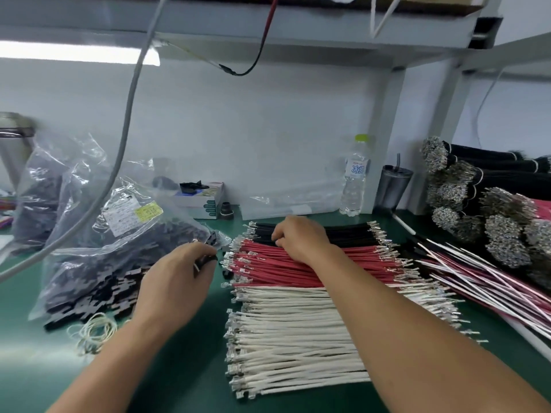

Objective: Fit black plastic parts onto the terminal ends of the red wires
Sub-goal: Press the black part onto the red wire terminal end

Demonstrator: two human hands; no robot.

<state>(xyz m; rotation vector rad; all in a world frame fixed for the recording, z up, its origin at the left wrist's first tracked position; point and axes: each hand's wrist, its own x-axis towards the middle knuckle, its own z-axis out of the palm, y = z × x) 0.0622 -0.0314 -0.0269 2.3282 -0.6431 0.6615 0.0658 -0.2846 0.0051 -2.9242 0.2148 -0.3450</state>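
A flat row of red wires (pixel 268 263) with metal terminals at both ends lies on the green mat, between black wires (pixel 346 232) behind and white wires (pixel 292 332) in front. My right hand (pixel 301 239) rests over the boundary of the black and red wires, its curled fingertips pinching at a wire there. My left hand (pixel 179 281) hovers just left of the red wires' terminal ends and grips a small black plastic part (pixel 208 259). More black plastic parts (pixel 98 290) spill from a clear bag (pixel 119 239) to the left.
Bundled black and pink wires (pixel 489 222) pile up at the right, with loose pink-white wires (pixel 483 281) in front. A water bottle (pixel 354 177), dark cup (pixel 393 186) and small box (pixel 202 198) stand at the back. Rubber bands (pixel 95 332) lie front left. A grey cable (pixel 125 126) hangs overhead.
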